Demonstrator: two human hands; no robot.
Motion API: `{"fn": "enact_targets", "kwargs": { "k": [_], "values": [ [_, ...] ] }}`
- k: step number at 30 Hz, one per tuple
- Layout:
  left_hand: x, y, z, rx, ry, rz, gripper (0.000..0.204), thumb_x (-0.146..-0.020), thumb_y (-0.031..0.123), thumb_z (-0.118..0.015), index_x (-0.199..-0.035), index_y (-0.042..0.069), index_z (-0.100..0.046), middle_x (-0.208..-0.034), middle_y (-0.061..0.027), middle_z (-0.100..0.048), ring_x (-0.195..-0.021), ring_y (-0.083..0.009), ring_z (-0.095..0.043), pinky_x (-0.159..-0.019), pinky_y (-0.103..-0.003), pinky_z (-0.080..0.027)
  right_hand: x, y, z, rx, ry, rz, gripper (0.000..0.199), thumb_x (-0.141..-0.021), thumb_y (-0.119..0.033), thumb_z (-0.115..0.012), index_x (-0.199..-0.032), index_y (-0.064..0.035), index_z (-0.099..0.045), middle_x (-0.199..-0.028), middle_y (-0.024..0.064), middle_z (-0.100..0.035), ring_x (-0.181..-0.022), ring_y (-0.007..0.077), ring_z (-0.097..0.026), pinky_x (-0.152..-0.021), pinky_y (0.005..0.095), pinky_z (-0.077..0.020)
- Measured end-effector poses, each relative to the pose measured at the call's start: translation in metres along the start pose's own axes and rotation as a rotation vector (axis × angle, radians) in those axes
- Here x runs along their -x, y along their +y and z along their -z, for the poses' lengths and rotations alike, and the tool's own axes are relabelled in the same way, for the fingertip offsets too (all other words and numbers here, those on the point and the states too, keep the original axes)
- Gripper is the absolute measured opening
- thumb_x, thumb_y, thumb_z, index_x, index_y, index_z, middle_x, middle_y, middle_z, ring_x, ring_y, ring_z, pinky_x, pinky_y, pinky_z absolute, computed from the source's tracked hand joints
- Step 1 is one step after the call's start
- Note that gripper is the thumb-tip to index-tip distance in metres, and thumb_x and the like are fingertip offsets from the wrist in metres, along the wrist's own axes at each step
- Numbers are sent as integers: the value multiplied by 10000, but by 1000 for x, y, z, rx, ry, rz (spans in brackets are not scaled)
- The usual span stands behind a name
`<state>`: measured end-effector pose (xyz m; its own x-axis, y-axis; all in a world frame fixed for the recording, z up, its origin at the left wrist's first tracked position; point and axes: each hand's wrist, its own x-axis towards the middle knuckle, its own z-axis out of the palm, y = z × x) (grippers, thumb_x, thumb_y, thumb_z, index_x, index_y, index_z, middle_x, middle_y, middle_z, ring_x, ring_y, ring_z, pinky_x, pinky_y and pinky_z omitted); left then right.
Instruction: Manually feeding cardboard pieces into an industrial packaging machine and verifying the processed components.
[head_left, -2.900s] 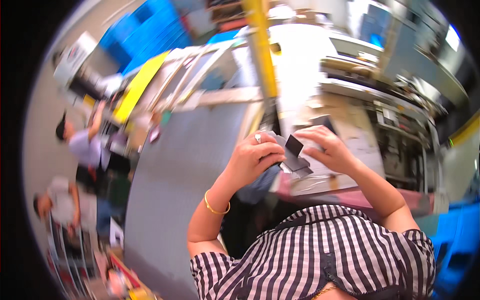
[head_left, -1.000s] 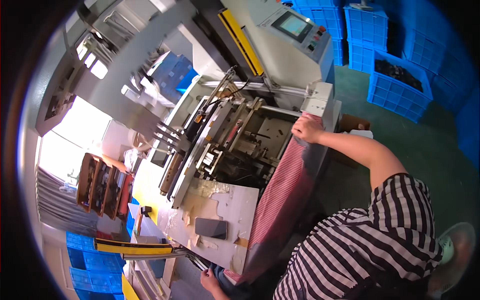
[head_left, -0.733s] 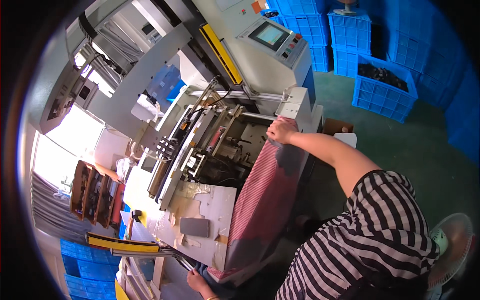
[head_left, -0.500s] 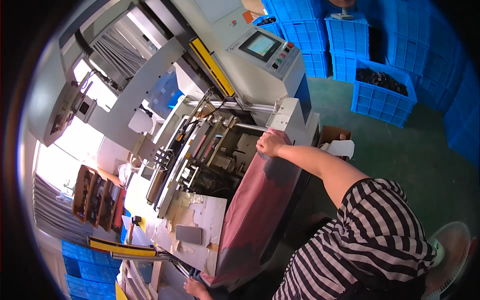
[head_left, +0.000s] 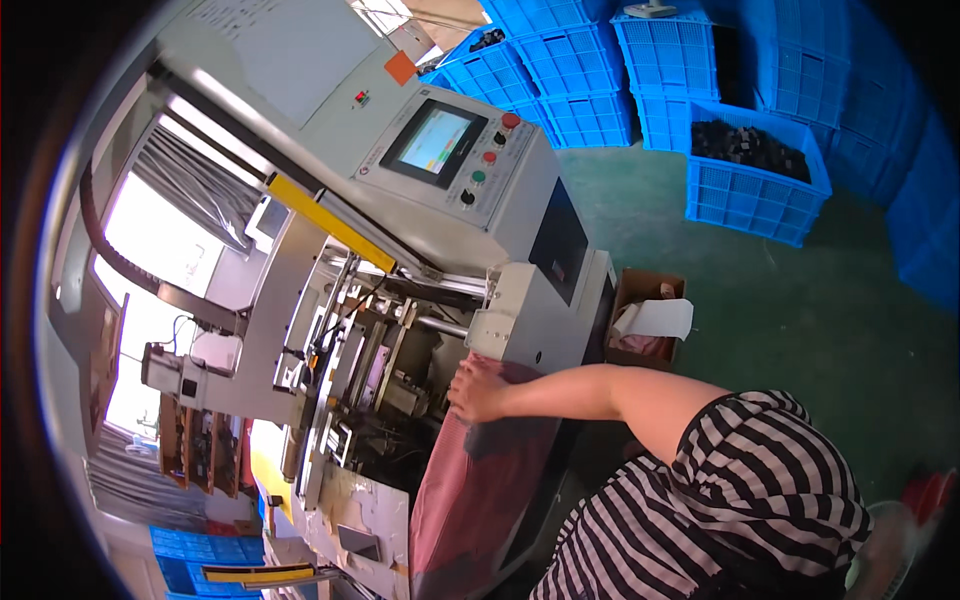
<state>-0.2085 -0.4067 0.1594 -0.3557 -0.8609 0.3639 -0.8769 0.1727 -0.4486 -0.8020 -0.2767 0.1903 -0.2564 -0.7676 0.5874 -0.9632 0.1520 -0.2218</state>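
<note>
My right hand point(head_left: 478, 390) reaches out to the machine's front edge, its fingers curled over a red checked cloth point(head_left: 465, 500) at the upper corner. The cloth hangs down the machine's front and has a dark grey patch beneath my wrist. Just left of the hand is the machine's open bed point(head_left: 385, 425), with metal rails, rods and cables inside. A worn, taped board point(head_left: 385, 505) lies at the near end of the bed, with a small grey flat plate point(head_left: 359, 543) on it. My left hand is out of view.
A control panel point(head_left: 435, 145) with a lit screen and buttons rises behind the bed. Yellow bars point(head_left: 330, 222) flank the machine. Blue crates point(head_left: 757, 195), some holding black parts, stand at the back right. A cardboard box point(head_left: 648, 315) sits beside the machine; a fan point(head_left: 890, 550) is at lower right.
The view has shifted, so the control panel appears larger and lower. My right hand still holds the cloth-covered corner. My left hand, at the lower edge before, has left the picture.
</note>
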Motion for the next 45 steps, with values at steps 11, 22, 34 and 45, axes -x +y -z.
{"fn": "enact_targets", "kwargs": {
  "k": [11, 22, 34, 45],
  "values": [
    [49, 237, 92, 673, -526, -265, 318, -1010, 292, -450, -1145, 84, -650, -1138, -156, -613, -1051, -277, -551, -864, -427, -431, 6, 12, 17, -195, -40, 94, 400, -850, -432, -604, -1008, -68, -653, -983, 106, -617, -1054, 287, -549, -1079, 493, -315],
    [111, 282, 124, 992, -1003, -87, 330, -1017, 325, -488, -1069, 59, -676, -983, -87, -652, -895, -178, -571, -769, -332, -445, 5, 10, 19, -191, -73, 100, 418, -861, -419, -591, -1042, -47, -654, -1005, 130, -616, -1084, 307, -546, -1082, 496, -322],
    [85, 329, 248, 1507, -1449, 3, 365, -1020, 354, -521, -1019, 5, -626, -870, 2, -639, -801, -79, -557, -726, -240, -440, 7, 26, 26, -215, -127, 95, 394, -880, -403, -570, -1044, -54, -647, -1030, 147, -613, -1108, 316, -549, -1094, 499, -324],
    [79, 257, 197, 1855, -977, -520, 263, -958, 265, -628, -859, 23, -596, -1166, -152, -644, -1087, -238, -595, -929, -367, -451, -9, 1, 31, -448, -73, 14, 333, -883, -300, -634, -1115, -65, -679, -1126, 167, -663, -1063, 337, -606, -952, 440, -437]
  ]
}}
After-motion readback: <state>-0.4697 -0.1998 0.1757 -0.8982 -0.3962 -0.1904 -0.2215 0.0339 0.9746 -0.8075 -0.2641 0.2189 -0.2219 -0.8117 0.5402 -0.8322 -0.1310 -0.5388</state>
